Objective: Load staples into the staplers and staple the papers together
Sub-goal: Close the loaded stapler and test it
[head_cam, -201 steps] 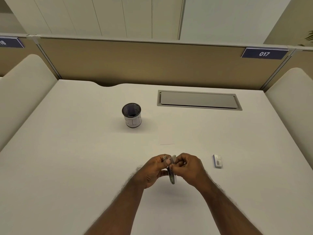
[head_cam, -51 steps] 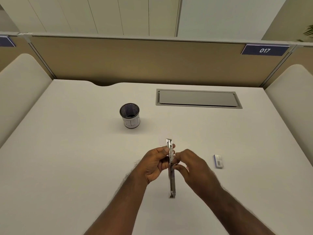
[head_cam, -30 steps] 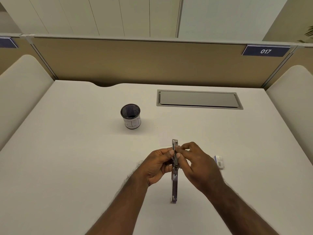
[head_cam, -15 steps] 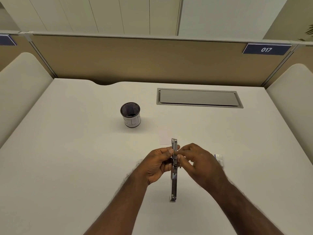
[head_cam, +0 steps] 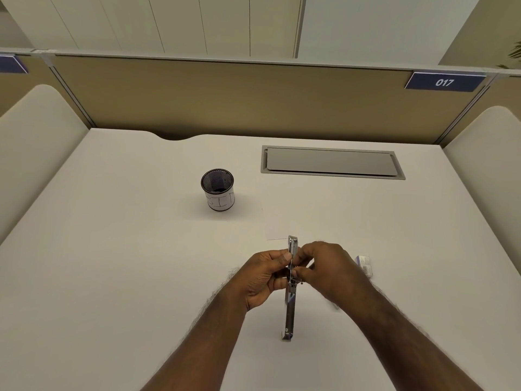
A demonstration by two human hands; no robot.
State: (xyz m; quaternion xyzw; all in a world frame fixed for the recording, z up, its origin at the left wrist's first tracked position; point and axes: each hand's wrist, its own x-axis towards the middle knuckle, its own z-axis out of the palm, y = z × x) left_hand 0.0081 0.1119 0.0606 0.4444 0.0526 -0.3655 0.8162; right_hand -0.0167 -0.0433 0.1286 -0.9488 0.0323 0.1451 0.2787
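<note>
A small round black mesh cup with a white paper label (head_cam: 217, 189) stands upright on the pale counter (head_cam: 112, 263), far and left of the hands; nothing shows inside it. A small white and blue staple box (head_cam: 364, 264) lies flat just right of the right hand, lid shut as far as I can tell. The slim silver metal stapler (head_cam: 290, 303), swung open into one straight line, sits at the near centre, its long axis running near to far. The left hand (head_cam: 262, 277) grips its middle with curled fingers; the right hand (head_cam: 327, 270) pinches its far half. A white paper sheet (head_cam: 275, 231) lies just beyond.
</note>
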